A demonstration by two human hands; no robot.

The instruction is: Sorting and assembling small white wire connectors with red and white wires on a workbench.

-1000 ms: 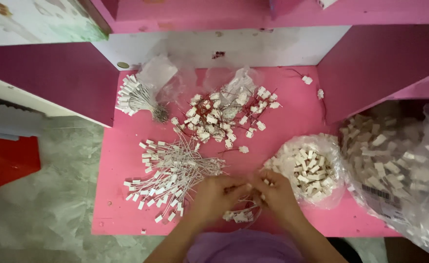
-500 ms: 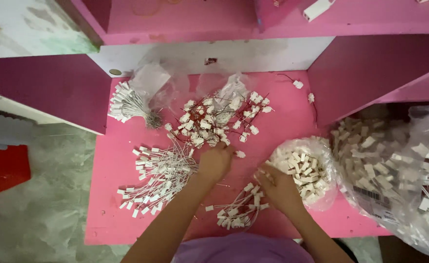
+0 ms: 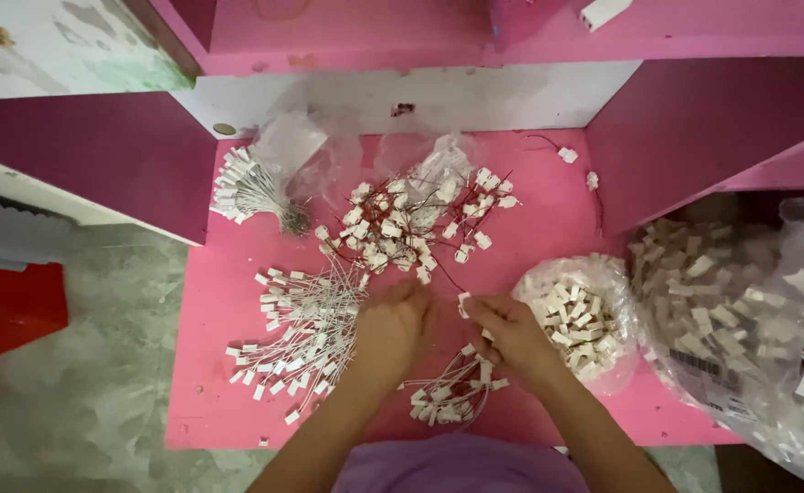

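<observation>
Left hand (image 3: 393, 324) has pulled back from the red-wired pile (image 3: 417, 217) to meet the right hand (image 3: 510, 336), which pinches one white connector (image 3: 463, 299); left fingers curled (grip unclear). Four wired bundles on the pink surface (image 3: 219, 402), two bags of connectors (image 3: 577, 315) beside.

Both forearms are bare from the elbow down to the left hand (image 3: 391, 327) and the right hand (image 3: 514, 338); no sleeve, watch, ring or glove shows near either hand. Behind the hands, at the frame's lower edge, lies a plain purple garment (image 3: 457, 466).
</observation>
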